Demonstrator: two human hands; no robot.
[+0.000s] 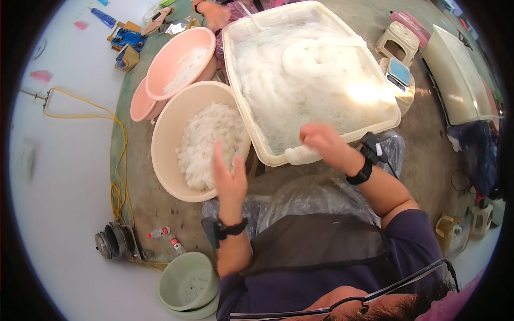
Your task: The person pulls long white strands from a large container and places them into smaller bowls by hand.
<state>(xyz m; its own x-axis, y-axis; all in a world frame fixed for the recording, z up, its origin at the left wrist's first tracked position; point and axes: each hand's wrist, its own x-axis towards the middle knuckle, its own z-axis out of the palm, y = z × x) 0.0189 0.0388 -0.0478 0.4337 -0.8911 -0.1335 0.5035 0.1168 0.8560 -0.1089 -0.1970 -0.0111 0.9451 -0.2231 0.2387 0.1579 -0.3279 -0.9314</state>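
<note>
My left hand is raised over the near edge of a cream basin, its thumb and fingers apart and nothing between them. Soft white fibre lumps fill much of that basin. To its right stands a large cream tub of water with a mass of white wet fibre spread through it. Over the tub's near rim hovers my right hand, blurred, its fingers curled. Whether it grips anything is hidden. A white fibre wad wraps the rim just beside it.
Another person's hand is beyond the tub. Pink basins adjoin the cream one. A scale and plastic stool stand right. Green basins, plastic bottles and a yellow cable are at left.
</note>
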